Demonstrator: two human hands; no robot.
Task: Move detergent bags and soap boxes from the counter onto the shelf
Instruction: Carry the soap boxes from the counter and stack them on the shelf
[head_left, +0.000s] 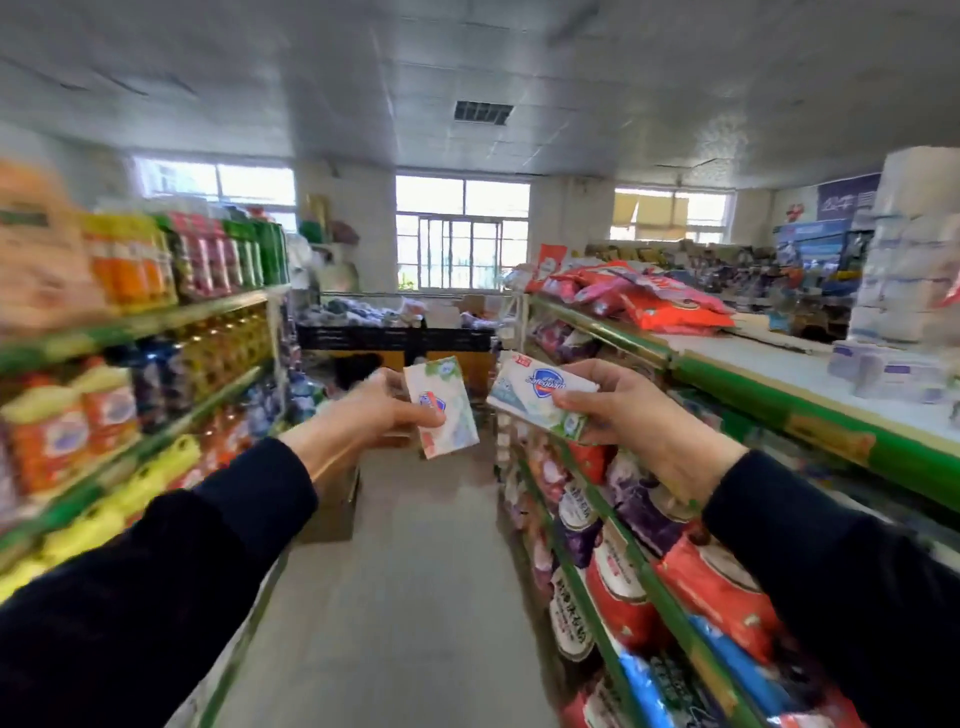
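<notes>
I stand in a shop aisle with both arms stretched forward in dark sleeves. My left hand (374, 410) grips a white soap box (444, 405), held upright over the aisle floor. My right hand (628, 410) grips a second white soap box (540, 395) with a blue shield logo, tilted and close to the right shelf unit (675, 358). Red and pink detergent bags (654, 296) lie piled on that unit's top. More detergent bags (623, 571) fill its lower shelves.
A left shelf unit (156, 322) carries bottles and packets. A cardboard box (332, 509) sits on the floor at its foot. Black crates (395, 338) close the aisle's far end under the windows. White paper packs (904, 291) are stacked at the far right.
</notes>
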